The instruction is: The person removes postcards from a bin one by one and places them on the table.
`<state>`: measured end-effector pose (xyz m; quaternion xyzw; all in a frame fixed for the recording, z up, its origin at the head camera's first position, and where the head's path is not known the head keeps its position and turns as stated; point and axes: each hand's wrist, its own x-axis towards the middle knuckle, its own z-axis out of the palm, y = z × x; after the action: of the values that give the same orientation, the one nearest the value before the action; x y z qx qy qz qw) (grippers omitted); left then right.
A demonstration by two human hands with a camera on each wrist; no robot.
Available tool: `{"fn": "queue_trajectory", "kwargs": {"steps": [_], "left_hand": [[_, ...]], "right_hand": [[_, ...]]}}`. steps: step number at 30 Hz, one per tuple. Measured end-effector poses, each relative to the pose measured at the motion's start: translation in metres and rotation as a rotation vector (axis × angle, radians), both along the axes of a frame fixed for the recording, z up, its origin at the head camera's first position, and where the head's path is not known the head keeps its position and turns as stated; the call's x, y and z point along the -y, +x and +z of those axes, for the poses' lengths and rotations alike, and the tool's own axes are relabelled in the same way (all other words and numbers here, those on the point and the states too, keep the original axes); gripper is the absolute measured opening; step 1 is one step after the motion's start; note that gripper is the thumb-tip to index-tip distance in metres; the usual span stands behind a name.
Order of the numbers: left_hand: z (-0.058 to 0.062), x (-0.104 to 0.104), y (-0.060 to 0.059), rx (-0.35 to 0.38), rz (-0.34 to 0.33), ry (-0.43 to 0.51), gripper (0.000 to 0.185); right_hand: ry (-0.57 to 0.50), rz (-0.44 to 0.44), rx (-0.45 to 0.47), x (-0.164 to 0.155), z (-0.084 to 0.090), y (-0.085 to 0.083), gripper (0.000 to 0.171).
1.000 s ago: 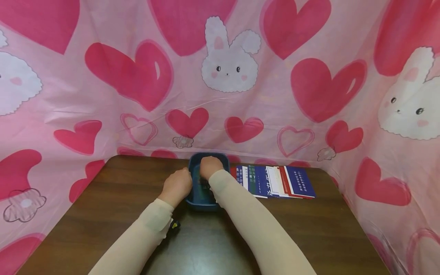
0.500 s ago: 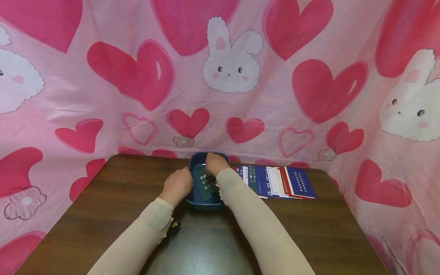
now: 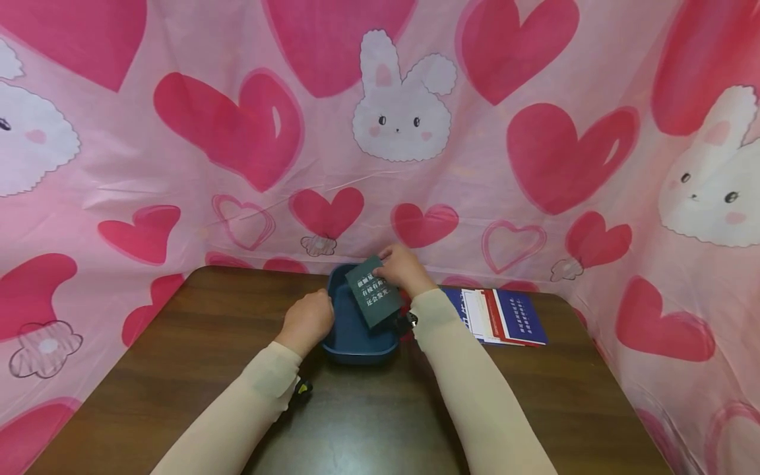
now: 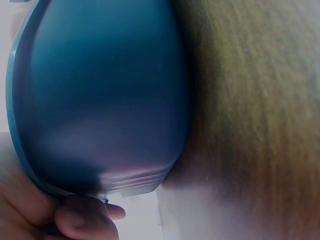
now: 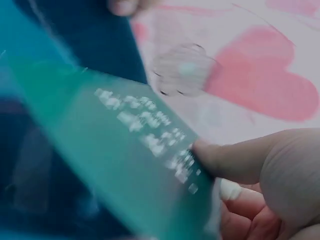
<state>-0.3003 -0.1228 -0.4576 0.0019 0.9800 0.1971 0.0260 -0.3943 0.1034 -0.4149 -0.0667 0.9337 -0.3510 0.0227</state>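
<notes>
My left hand grips the left rim of a dark blue plastic basin. In the left wrist view, curled fingers hook over the edge of the basin. My right hand pinches a dark green card with white printed characters, thumb on its face. The card is tilted and overlaps the basin's right side in the head view. In the right wrist view the thumb presses near the edge of the card, whose print is blurred by motion.
To the right of the basin lies an overlapping row of cards, with a blue card at its right end; my right forearm hides part of it. The brown wooden table meets a pink heart-and-rabbit curtain along its back edge.
My right hand has lifted the green card up from inside the basin and carried it rightward. The left hand stays on the basin's rim.
</notes>
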Motion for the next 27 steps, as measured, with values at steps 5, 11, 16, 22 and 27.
{"fn": "queue_trajectory", "kwargs": {"steps": [5,11,16,22,27], "left_hand": [[0.000,-0.001,0.001,-0.002,0.010,0.003,0.036],[0.001,-0.001,0.001,-0.001,0.012,0.009,0.036],[0.000,-0.001,0.002,-0.007,0.010,-0.004,0.037],[0.000,-0.003,0.003,-0.016,-0.001,-0.008,0.037],[0.001,-0.002,0.003,-0.027,-0.001,-0.018,0.036]], "right_hand": [[-0.201,-0.076,0.025,-0.043,0.022,0.016,0.046],[-0.319,-0.181,0.011,-0.105,0.021,0.022,0.046],[-0.327,-0.237,0.018,-0.153,0.018,0.032,0.050],[-0.230,-0.334,-0.040,-0.210,0.008,0.048,0.054],[-0.217,-0.445,-0.047,-0.251,-0.003,0.053,0.056]]}}
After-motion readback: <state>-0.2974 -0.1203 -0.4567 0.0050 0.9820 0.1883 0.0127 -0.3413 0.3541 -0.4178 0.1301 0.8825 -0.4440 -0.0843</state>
